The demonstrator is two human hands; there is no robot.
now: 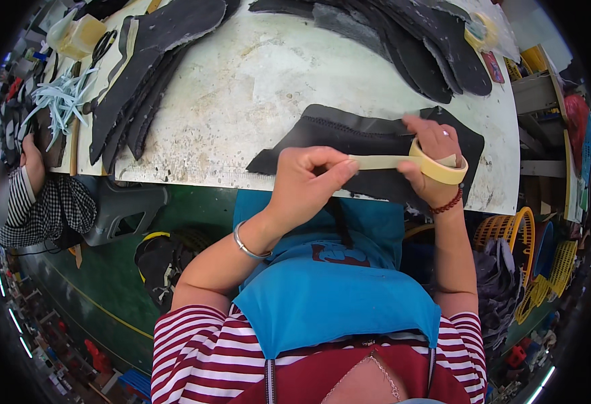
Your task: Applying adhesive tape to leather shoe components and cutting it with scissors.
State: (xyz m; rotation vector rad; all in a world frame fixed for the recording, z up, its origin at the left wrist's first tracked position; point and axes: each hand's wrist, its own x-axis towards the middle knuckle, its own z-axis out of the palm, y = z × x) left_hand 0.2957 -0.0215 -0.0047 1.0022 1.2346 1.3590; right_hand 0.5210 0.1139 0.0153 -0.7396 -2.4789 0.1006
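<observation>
A roll of cream masking tape (445, 173) hangs around the fingers of my right hand (437, 151), its ring resting across the palm side. From it a strip of tape (384, 163) runs taut to the left. The free end of that strip is pinched between thumb and finger of my left hand (310, 176). Below both hands, near the table's front edge, lies a dark grey fabric piece (363, 138) with a stitched seam along its upper part. My right fingertips are slightly blurred over its far side.
Stacks of dark cut pieces (164, 40) lie at the back left, with more dark pieces (403, 40) at the back right. Pale blue strips (63, 101) and scissors (103, 47) sit on the left. Another person's hand (33, 158) rests by the table's left end. Yellow baskets (507, 232) stand at right.
</observation>
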